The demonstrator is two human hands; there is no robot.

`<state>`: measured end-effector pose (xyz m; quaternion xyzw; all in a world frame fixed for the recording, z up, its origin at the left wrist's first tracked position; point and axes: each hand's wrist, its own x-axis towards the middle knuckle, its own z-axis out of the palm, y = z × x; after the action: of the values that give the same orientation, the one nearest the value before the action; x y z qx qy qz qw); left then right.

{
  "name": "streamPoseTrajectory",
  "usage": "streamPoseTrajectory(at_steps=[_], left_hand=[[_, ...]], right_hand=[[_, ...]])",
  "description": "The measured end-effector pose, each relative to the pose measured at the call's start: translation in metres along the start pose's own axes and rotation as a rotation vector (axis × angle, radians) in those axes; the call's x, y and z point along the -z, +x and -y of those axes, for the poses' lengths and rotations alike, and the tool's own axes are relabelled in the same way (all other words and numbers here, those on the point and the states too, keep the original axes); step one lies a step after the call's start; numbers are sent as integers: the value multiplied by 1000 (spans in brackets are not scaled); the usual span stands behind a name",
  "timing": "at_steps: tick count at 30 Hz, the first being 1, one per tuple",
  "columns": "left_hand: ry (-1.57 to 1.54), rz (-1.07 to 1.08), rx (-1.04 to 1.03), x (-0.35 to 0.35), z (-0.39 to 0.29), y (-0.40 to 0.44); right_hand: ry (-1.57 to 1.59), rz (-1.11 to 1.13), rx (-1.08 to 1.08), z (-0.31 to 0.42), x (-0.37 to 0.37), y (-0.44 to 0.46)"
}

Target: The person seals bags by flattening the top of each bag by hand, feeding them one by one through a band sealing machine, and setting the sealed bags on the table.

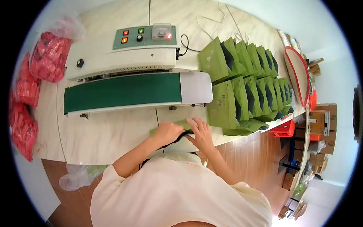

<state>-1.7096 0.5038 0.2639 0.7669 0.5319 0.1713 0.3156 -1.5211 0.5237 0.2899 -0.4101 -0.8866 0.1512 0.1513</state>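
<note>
Nearside of white, green-belted machine (121, 58) | left hand (169, 132) curled on matte green pouch (183, 123), right hand (201, 135) loosely pinching — keep edges even

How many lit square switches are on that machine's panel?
3: the red switch at upper left, the yellow-green switch to its right, and the orange switch below the red one.

The machine (123, 62) is of cream white colour, with a grey-green panel (145, 36) and a dark green belt (123, 92). The standing pouches (223, 108) are olive green with dark inside, and the packets (51, 56) at left are pinkish red. The surface (109, 136) is cream with soft grey veins, like marble.
</note>
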Motion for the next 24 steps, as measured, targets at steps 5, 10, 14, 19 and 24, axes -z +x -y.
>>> streamPoseTrajectory(at_steps=[5, 10, 14, 19, 24], left_hand=[[-295, 16, 71, -11, -2, -17], [-543, -417, 300, 47, 23, -74], [-511, -375, 444, 37, 43, -130], [-322, -204, 267, 16, 24, -127], [-336, -139, 296, 18, 30, -139]], right_hand=[[-55, 246, 294, -36, -25, 3], [121, 185, 402, -31, -13, 21], [159, 212, 400, -32, -7, 28], [110, 342, 467, -32, -4, 36], [96, 413, 486, -33, 3, 41]])
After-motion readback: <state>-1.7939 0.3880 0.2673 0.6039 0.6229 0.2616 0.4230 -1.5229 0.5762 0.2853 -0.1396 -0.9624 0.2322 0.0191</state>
